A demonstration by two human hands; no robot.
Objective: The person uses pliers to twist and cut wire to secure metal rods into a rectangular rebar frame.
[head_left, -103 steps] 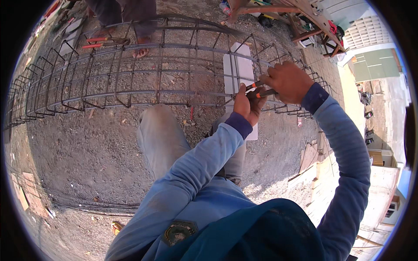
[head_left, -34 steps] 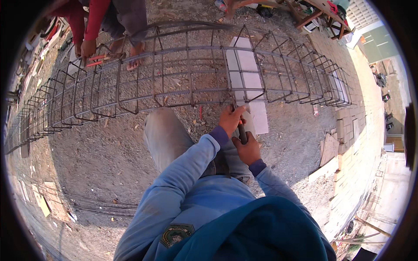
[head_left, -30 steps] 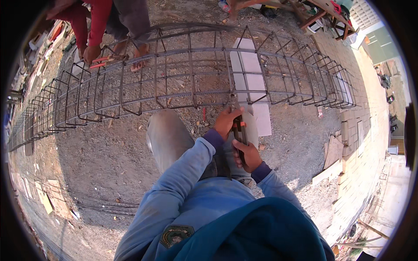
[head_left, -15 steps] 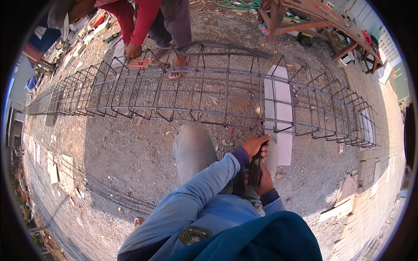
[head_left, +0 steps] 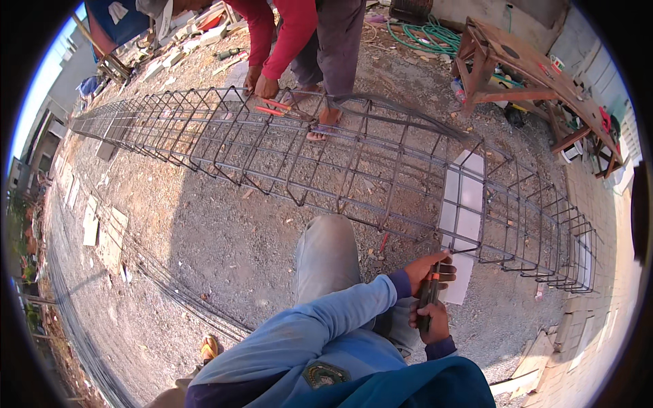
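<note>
My right hand (head_left: 430, 324) is closed around the dark handles of a pair of pliers (head_left: 429, 296), held upright over my bent knee. My left hand (head_left: 425, 269) wraps the tool's upper end, where a small orange patch shows; its jaws are mostly hidden by the fingers. Just beyond my fingertips runs the near lower edge of a long rebar cage (head_left: 320, 166), made of steel bars and square stirrups. A white board (head_left: 464, 197) lies beneath the cage close to my hands.
Across the cage a co-worker in red sleeves (head_left: 294, 44) bends over it, hands beside a red-handled tool (head_left: 273, 107). Loose dark rods (head_left: 408, 121) lie along its far edge. A wooden bench (head_left: 537, 75) and green hose (head_left: 428, 37) stand behind. Thin bars (head_left: 183, 296) lie on the gravel at left.
The view has turned, shifting the cage right and down in it. My hands have drawn the pliers slightly back from the cage edge, and my left hand's fingers have spread around the tool's upper end.
</note>
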